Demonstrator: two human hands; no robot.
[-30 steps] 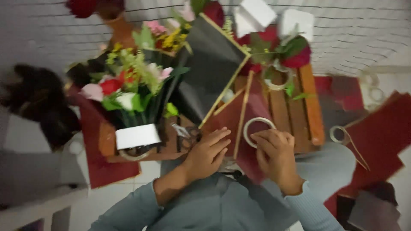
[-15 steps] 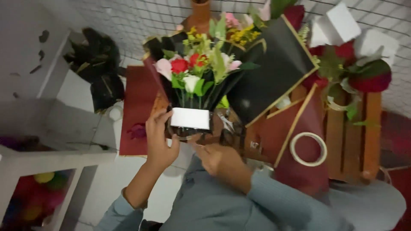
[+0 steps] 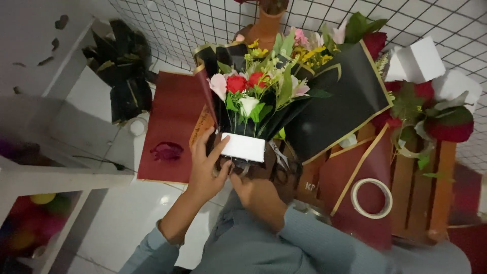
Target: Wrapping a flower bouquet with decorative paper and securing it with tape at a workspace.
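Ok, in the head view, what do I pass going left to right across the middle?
Dark red paper sheet → left hand → white block at the bouquet's base → black wrapping paper → tape roll → wooden crate.

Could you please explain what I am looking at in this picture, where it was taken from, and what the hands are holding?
This is one view, from a camera worn on a person's head, looking down at their own two bare hands; there is no machine. The left hand grips the side of a flower bouquet wrapped in black paper, its thumb reaching up to the white block at the bouquet's base. The right hand holds the bouquet from below. To the left lies a dark red sheet on the white tiled floor. To the right, a roll of tape rests on more dark red paper, beside a wooden crate. A wire grid stands behind.
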